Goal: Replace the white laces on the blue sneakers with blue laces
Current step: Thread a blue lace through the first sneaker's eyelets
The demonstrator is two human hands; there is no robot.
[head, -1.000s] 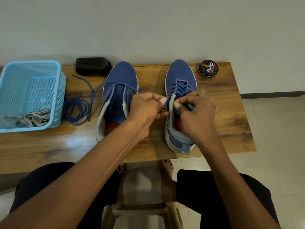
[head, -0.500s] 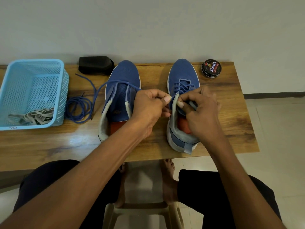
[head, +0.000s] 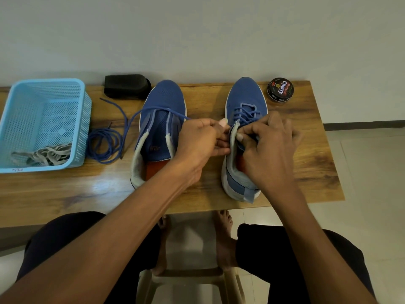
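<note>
Our left hand (head: pixel 200 141) and right hand (head: pixel 268 143) sit close together, pinching the blue lace (head: pixel 245 114) at the right sneaker (head: pixel 245 99) on the bench (head: pixel 306 172). We should pull gently through the next hole.

I see a black sponge block (head: pixel 127 86) and a polish tin (head: pixel 280 89) on my wooden counter (head: pixel 65 189); a plastic stool (head: pixel 190 279) sits below.

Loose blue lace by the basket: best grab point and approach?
Take the loose blue lace at its coiled bundle, from above. The loops lie flat and bunched on the table between the basket and the left sneaker, so one pinch likely gathers several strands. Its far tip is a thin single strand, harder to catch.
</note>
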